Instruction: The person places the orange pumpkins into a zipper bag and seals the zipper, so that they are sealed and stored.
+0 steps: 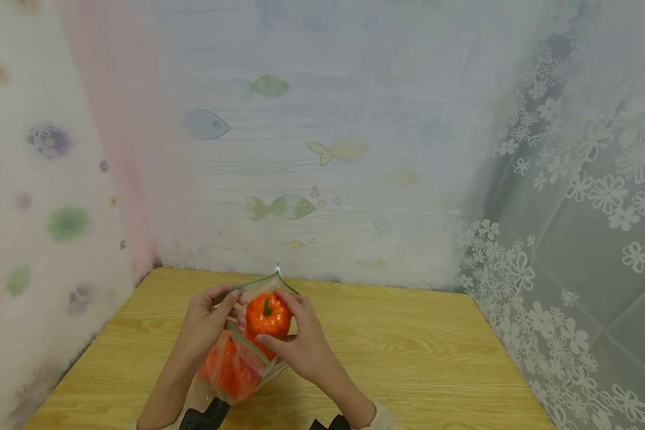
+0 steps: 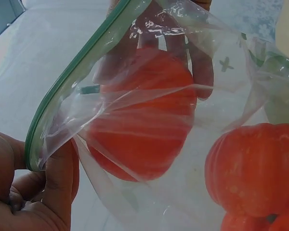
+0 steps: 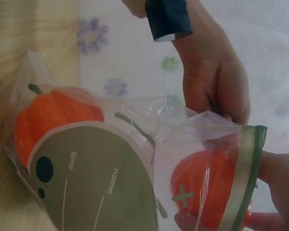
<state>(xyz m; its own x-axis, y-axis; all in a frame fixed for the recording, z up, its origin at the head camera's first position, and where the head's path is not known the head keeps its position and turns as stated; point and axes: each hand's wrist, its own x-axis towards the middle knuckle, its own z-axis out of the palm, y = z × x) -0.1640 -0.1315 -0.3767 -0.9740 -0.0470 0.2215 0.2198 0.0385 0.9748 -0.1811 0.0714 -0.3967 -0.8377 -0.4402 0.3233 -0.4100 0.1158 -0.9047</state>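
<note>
My left hand (image 1: 208, 319) pinches the green-edged rim of a clear zip bag (image 2: 82, 65), pulling its mouth apart. In the head view, my right hand (image 1: 309, 343) grips a shiny orange pumpkin (image 1: 267, 315) with a green stem, thumb on one side and fingers on the other. That pumpkin sits at the bag's mouth, seen through the plastic in both wrist views. Lower in the bag lie more orange pumpkins (image 2: 255, 168), one showing a green stem in the right wrist view. A printed green label (image 3: 96, 178) covers part of them there.
The bag is held over a wood-grain table (image 1: 408, 352). A pale curtain (image 1: 322, 149) printed with fish hangs behind the table, with patterned sheets to the left and right. Dark straps (image 3: 168, 19) with cameras sit on the wrists.
</note>
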